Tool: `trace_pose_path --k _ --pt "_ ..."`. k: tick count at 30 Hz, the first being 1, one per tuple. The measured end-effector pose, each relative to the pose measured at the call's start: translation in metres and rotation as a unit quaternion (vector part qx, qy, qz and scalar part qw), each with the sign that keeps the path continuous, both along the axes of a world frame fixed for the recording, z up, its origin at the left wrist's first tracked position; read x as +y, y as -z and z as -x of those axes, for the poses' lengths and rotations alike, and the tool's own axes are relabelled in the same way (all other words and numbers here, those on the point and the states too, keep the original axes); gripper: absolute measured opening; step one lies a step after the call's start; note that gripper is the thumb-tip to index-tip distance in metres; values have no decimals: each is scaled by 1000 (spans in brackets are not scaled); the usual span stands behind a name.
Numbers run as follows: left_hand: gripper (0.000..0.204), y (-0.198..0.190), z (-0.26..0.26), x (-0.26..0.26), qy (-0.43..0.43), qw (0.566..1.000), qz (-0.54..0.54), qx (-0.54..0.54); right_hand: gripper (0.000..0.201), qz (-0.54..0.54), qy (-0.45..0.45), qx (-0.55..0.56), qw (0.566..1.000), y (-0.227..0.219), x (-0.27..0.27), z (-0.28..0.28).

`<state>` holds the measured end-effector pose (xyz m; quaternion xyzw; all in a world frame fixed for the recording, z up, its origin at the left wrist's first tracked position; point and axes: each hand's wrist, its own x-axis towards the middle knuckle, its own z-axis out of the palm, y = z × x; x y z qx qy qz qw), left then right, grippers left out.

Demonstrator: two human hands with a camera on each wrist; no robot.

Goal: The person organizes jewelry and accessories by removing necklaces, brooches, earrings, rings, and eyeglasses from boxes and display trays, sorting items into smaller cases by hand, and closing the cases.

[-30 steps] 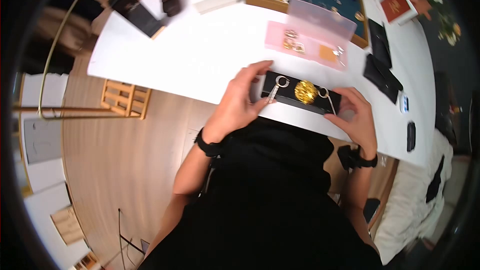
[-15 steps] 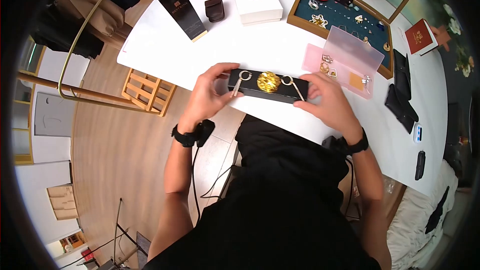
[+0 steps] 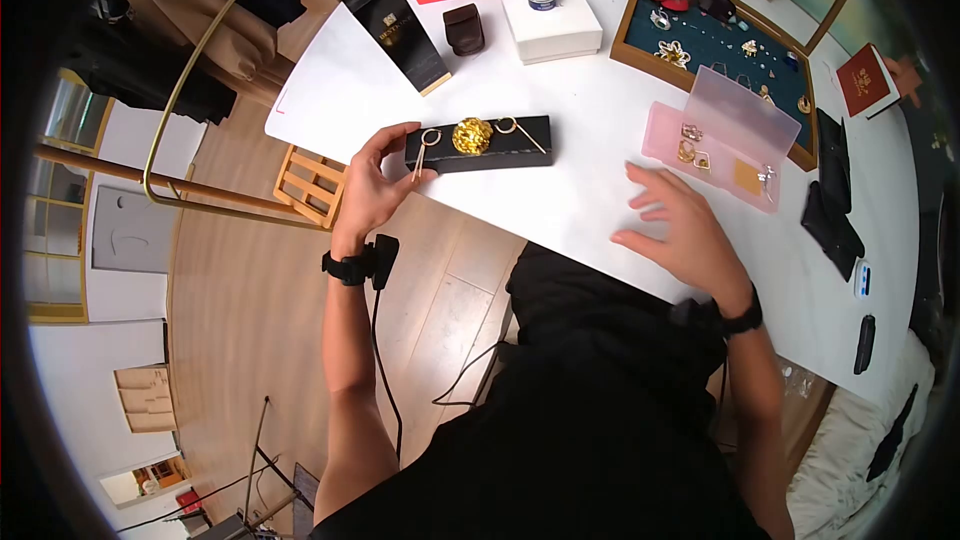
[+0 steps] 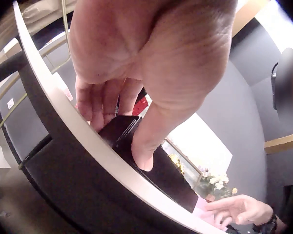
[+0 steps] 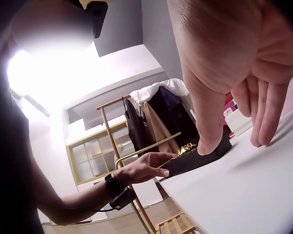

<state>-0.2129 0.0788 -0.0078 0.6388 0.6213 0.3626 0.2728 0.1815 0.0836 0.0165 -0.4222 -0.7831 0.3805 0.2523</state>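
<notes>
Near the table's front edge lies a long black box [image 3: 536, 148], with a crinkled gold bow [image 3: 472, 136] on the middle of its top. A hoop earring [image 3: 421, 152] with a long dangling bar lies left of the bow, and a matching earring [image 3: 531, 137] right of it. My left hand [image 3: 375, 185] grips the box's left end, thumb on the near side and fingers behind, as the left wrist view shows along the box [image 4: 173, 180]. Apart from the box, my right hand [image 3: 690, 230] hovers over the table with spread fingers, holding nothing.
Right of the box stands an open pink case [image 3: 665, 145] with jewellery; behind it is a wood-framed display tray [image 3: 632, 52]. A tall black carton [image 3: 400, 35], brown pouch [image 3: 464, 30] and white box [image 3: 550, 30] stand at the back. Black wallets [image 3: 830, 215] lie at right.
The box has moved left along the table, near its front edge. My right hand has let go of its right end and drawn away to the right; my left hand keeps its grip.
</notes>
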Motion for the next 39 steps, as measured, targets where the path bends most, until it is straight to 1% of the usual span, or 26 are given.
trace_pose_path --k 2,3,7,8,10,12,13,15,16,17,19,20,21,23,25,27,28,29,31,32,33,34,35,37,39 --pt "68 1 11 7 -9 1000 -9 -5 60 4 6 -19 1000 -5 -8 -15" --pt "68 3 16 10 -6 1000 -9 -4 60 3 8 -17 1000 -5 -12 -22" --pt "66 6 24 20 -20 999 -31 -11 52 40 53 13 998 0 -29 -49" --pt "65 6 24 21 -29 999 -29 -2 49 56 73 30 995 1 -33 -53" --pt "65 6 22 24 -32 999 -27 8 46 60 85 39 994 3 -42 -61" --pt "65 8 22 23 -43 997 -55 31 43 62 103 45 992 6 -47 -66" --pt "66 9 25 21 -51 995 -56 60 40 45 90 53 994 9 -49 -69" --pt "66 18 33 19 -50 995 -74 40 33 15 78 63 995 10 -57 -79" --pt "66 21 36 18 -41 996 -77 32 35 34 69 71 995 10 -59 -84" --pt "66 22 35 18 -28 996 -84 27 34 46 80 90 992 11 -62 -85" --pt "66 22 36 21 -31 996 -69 37 32 19 70 98 992 19 -59 -87" --pt "68 26 40 24 -29 997 -72 21 33 7 64 94 993 19 -57 -88" --pt "71 29 42 26 -31 997 -77 9 33 2 80 89 993 20 -57 -89" --pt "78 24 36 22 -26 998 -65 -3 33 -29 59 67 996 21 -55 -87" --pt "81 19 34 17 -5 997 -74 -2 33 -18 71 91 993 22 -55 -86" --pt "80 2 20 3 -21 987 -141 72 33 -23 67 76 995 24 -54 -86" --pt "76 -8 11 -3 -24 980 -184 67 33 -23 67 78 994 25 -53 -87" --pt "76 -17 5 -8 -24 981 -183 68 33 -29 62 69 995 24 -52 -88" --pt "65 -33 -9 -16 -66 955 -264 117 34 -33 55 61 996 23 -52 -88" --pt "26 -41 -32 -14 -94 936 -327 94 34 -19 59 72 995 24 -51 -87" --pt "26 -41 -40 -12 -98 936 -325 97 34 -3 61 82 995 23 -50 -86" --pt "12 -39 -44 -8 -88 945 -313 38 34 0 57 83 995 22 -48 -85" --pt "20 -36 -52 -4 -77 951 -299 -23 33 0 52 91 994 22 -46 -85" --pt "43 -53 -110 13 -64 958 -244 -137 33 12 41 92 995 13 -42 -89" --pt "47 -70 -158 39 9 955 -253 -157 32 18 -8 -41 999 -9 -35 -95"
